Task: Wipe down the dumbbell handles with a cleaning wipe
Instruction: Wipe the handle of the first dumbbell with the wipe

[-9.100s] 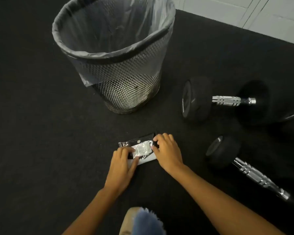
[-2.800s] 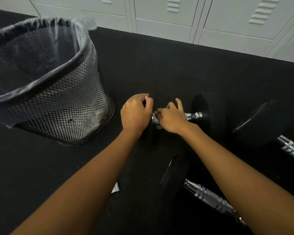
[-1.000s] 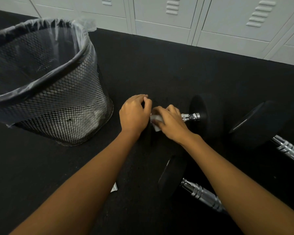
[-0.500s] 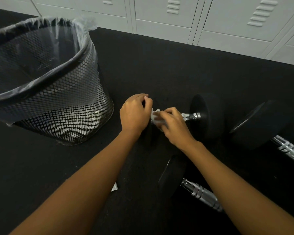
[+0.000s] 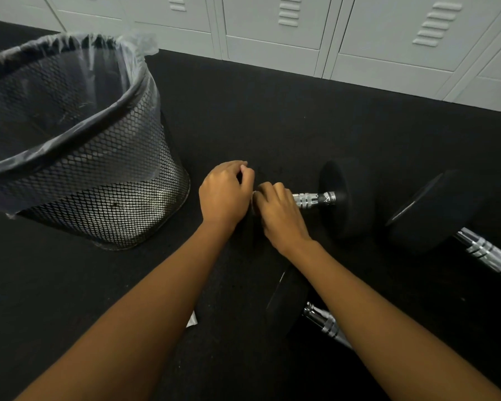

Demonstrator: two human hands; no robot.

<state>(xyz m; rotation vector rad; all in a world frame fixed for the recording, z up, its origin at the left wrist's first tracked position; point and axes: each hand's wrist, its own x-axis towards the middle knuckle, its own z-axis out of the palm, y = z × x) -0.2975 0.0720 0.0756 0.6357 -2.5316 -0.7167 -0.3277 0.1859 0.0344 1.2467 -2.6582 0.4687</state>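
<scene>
- Under the curled fingers of my right hand (image 5: pixel 281 215) lies the left end of the chrome, ring-grooved dumbbell handle (image 5: pixel 313 199). They wrap round the bar and hold it, knuckles up.
- Whatever those fingers press against the bar is hidden by the fingers themselves.
- Just beyond my right fingertips, the bare part of the bar runs rightward into a black, round rubber dumbbell head (image 5: pixel 347 198), which stands on edge on the floor.
- Just left of my right fingers, touching them, is my left hand (image 5: pixel 226 195). Its fingers are curled in narrow, with the thumb tip against the forefinger.
- Beneath my left fingers the bar's other end is black on black. I cannot tell whether they grip anything there or only rest on it.
- Well left of my left fingers stands a black wire-mesh waste bin (image 5: pixel 113 183) lined with a clear plastic bag.
- Behind my right wrist, partly under the forearm, lies a second black-headed dumbbell (image 5: pixel 287 302), its chrome bar pointing back towards me.
- Far right of my right fingers, past the round head, a third black-headed dumbbell (image 5: pixel 428 209) lies with its chrome bar slanting off to the edge.
- Beside my left forearm, well back from the fingers, a small white scrap (image 5: pixel 192 321) peeks out on the black rubber floor (image 5: pixel 272 111).
- Far ahead of both sets of fingers, pale grey metal lockers (image 5: pixel 272 39) with louvred vents line the floor's edge.
</scene>
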